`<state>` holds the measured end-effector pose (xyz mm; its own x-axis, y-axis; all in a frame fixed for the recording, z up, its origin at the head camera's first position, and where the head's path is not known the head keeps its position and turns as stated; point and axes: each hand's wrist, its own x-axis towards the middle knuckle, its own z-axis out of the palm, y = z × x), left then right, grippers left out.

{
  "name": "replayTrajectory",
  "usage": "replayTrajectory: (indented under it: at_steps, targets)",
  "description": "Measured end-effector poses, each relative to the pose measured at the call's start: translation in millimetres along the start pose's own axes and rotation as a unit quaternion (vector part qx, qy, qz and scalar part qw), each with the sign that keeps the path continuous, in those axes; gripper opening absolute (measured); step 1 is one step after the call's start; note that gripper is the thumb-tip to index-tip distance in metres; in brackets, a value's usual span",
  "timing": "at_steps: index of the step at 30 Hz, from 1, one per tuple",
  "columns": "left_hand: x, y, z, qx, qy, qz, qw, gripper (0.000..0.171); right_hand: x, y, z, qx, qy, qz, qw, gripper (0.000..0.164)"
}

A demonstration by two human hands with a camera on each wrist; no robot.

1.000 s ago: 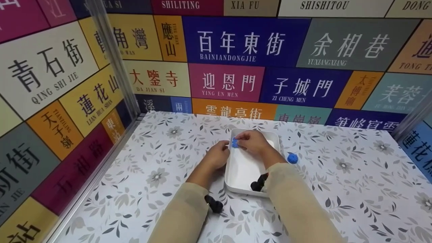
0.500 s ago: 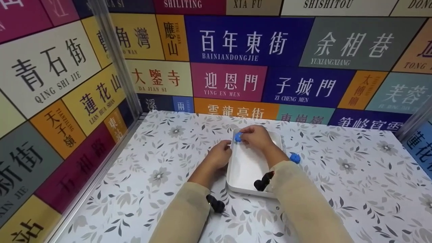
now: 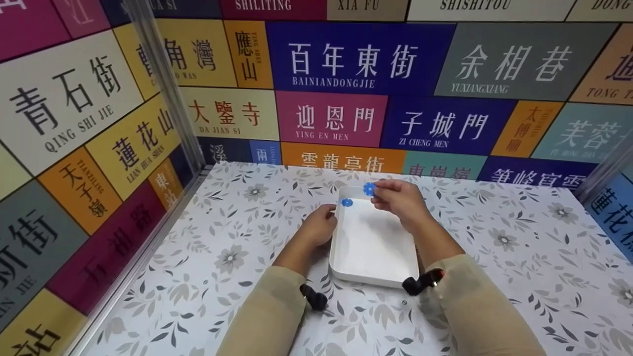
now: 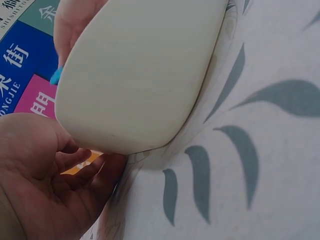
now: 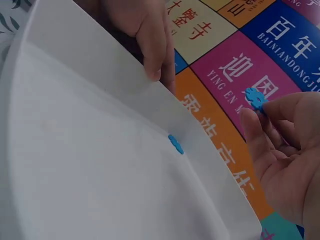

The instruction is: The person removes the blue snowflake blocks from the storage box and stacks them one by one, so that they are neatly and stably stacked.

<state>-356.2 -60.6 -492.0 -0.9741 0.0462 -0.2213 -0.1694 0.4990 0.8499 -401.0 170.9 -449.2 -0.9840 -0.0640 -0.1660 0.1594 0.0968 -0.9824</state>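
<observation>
My right hand [image 3: 403, 202] pinches a blue flower-shaped disc [image 3: 369, 189] between thumb and fingers, above the far rim of a shallow white tray [image 3: 373, 247]. In the right wrist view the held disc [image 5: 256, 99] stands apart from the tray wall. A second blue disc [image 5: 176, 144] lies inside the tray, against the wall in the far left corner. With fingers curled at the tray's left edge, my left hand [image 3: 319, 226] holds it. The left wrist view shows its thumb and fingers at the tray's outer corner; some fingertips are hidden.
The tray rests on a table with a white leaf-and-flower cloth [image 3: 247, 232]. Panels printed with place names [image 3: 361, 59] rise behind the table and on its left. A black device sits at each sleeve cuff.
My right hand has moved right and slightly back, with a disc pinched. A disc now shows in the tray's corner. The blue piece right of the tray is out of sight; my forearm covers that spot.
</observation>
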Motion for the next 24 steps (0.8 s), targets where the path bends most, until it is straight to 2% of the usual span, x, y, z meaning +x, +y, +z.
replayTrajectory:
  at_steps: [7, 14, 19, 24]
  targets:
    - [2.6, -0.4, -2.1, -0.012, -0.014, -0.021, 0.9996, 0.049, -29.0, 9.0, -44.8, 0.027, 0.054, -0.020, 0.998, 0.026]
    - [1.8, -1.9, -0.2, 0.006, 0.001, 0.000, 1.0000, 0.048, -51.4, 25.1, -86.5, 0.009, 0.070, -0.020, 0.997, 0.028]
    - [1.2, -3.0, 1.9, 0.013, 0.010, 0.013, 0.9998, 0.049, -55.5, 39.8, -111.6, 0.005, 0.068, -0.018, 0.997, 0.036]
    - [0.3, -2.1, 1.6, 0.008, 0.012, 0.005, 0.9999, 0.049, -48.1, 55.9, -129.5, -0.024, 0.071, 0.010, 0.997, 0.043]
